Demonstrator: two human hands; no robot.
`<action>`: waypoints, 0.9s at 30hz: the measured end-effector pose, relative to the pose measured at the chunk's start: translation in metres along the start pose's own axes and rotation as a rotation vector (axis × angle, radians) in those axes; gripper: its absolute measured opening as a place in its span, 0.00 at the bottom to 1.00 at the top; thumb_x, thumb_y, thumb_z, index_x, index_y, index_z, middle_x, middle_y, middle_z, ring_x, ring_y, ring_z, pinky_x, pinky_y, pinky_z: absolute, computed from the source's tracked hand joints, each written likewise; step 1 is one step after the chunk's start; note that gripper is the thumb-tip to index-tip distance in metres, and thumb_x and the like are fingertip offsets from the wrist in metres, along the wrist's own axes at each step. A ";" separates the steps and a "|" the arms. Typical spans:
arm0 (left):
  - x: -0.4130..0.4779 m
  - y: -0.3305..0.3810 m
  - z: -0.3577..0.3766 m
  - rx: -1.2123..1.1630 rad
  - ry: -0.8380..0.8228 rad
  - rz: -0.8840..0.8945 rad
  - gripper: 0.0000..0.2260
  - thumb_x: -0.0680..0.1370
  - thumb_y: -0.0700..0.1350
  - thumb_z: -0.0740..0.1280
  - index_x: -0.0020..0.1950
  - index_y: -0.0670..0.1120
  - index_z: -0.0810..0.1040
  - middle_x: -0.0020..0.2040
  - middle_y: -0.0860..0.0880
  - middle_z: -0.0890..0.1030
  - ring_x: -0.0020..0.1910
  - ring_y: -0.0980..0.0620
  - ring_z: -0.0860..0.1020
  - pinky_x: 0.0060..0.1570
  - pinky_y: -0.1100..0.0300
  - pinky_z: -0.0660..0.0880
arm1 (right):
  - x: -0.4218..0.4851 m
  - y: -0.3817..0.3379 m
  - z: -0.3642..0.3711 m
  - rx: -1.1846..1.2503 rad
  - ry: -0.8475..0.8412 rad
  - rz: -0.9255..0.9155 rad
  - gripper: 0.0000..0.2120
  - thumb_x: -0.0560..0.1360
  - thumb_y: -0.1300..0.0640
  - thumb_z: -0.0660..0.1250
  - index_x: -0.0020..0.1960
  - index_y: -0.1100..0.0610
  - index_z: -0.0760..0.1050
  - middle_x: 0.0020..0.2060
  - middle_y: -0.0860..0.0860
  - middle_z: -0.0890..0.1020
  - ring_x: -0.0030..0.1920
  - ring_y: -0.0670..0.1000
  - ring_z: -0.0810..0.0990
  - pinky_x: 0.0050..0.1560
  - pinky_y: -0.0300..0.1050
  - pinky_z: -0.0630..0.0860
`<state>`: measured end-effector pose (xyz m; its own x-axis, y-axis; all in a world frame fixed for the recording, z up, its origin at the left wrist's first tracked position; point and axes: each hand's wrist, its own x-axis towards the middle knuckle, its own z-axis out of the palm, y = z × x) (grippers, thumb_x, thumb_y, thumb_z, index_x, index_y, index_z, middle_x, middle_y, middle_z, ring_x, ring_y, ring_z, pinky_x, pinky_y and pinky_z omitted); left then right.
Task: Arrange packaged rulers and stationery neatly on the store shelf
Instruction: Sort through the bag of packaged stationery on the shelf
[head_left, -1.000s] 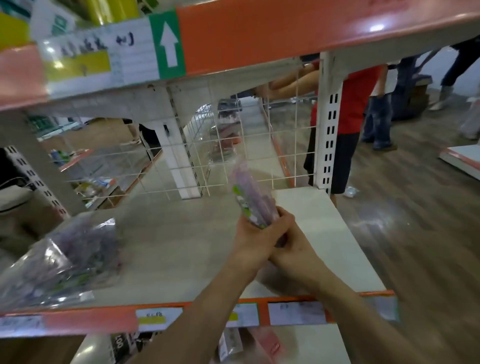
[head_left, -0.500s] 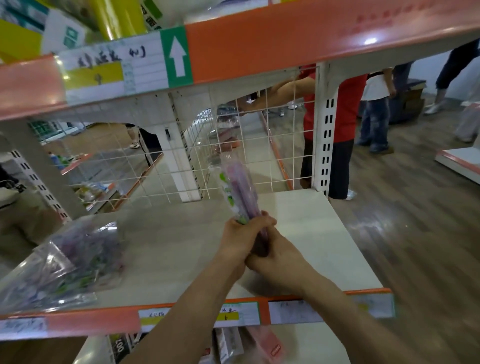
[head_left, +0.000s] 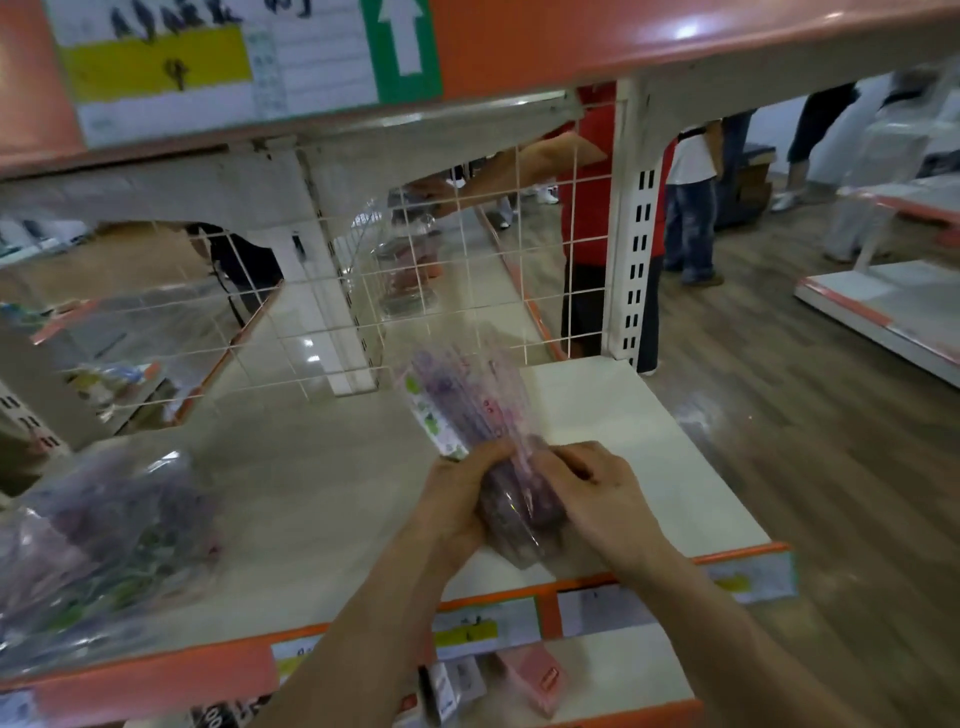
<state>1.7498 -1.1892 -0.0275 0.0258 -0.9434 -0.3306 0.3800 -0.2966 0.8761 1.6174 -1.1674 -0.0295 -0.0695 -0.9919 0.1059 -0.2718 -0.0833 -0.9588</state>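
Plainly, both hands are clamped on one thing: the left grip (head_left: 457, 499) curls its fingers round the left side of the bundle of packaged rulers (head_left: 467, 410), and the right grip (head_left: 602, 499) wraps the right side, so neither is free. The bundle sits between them, held by its lower half. Its long axis runs from the hands up and away, leaning a little left toward the wire grid back (head_left: 467, 312). Its near end hangs just over the front edge of the shelf (head_left: 322, 493), toward the front right corner, and looks lifted off the board rather than resting on it, though blur makes that hard to settle. The upper end stands free in the air. Laying the bundle flat would, by my reading, mean tipping that free end down and back, and both hands are equally placed for it.

A loose pile of clear-wrapped stationery (head_left: 104, 535) lies at the shelf's front left corner, well apart from the hands. Between the two the pale board is bare. An orange price rail (head_left: 156, 675) trims the front edge. A pink box (head_left: 530, 675) shows on the shelf below. Beyond the grid stands a person in a red shirt (head_left: 587, 182), and a wooden floor (head_left: 805, 415) spreads to the right
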 end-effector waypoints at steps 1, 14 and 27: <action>0.001 0.001 -0.001 0.002 -0.014 -0.014 0.08 0.74 0.38 0.69 0.52 0.39 0.80 0.40 0.42 0.84 0.36 0.46 0.83 0.37 0.53 0.81 | -0.001 -0.002 -0.001 0.035 -0.006 -0.004 0.11 0.77 0.53 0.66 0.40 0.58 0.81 0.38 0.49 0.82 0.37 0.41 0.79 0.34 0.32 0.72; 0.007 0.008 -0.009 0.013 -0.218 -0.096 0.06 0.72 0.41 0.70 0.46 0.40 0.83 0.41 0.41 0.84 0.38 0.44 0.82 0.47 0.49 0.79 | -0.004 -0.010 -0.003 0.174 0.011 0.068 0.05 0.75 0.60 0.68 0.45 0.53 0.82 0.39 0.46 0.84 0.39 0.42 0.81 0.39 0.31 0.76; 0.006 0.007 -0.005 -0.001 -0.220 -0.028 0.08 0.75 0.39 0.68 0.38 0.41 0.83 0.34 0.45 0.83 0.31 0.49 0.81 0.37 0.56 0.81 | -0.005 -0.015 -0.007 0.208 0.004 0.168 0.04 0.74 0.60 0.69 0.42 0.53 0.81 0.32 0.45 0.83 0.30 0.40 0.77 0.32 0.31 0.73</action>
<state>1.7573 -1.1959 -0.0254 -0.1869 -0.9445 -0.2701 0.3785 -0.3229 0.8674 1.6150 -1.1608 -0.0141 -0.1007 -0.9932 -0.0588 -0.0530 0.0644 -0.9965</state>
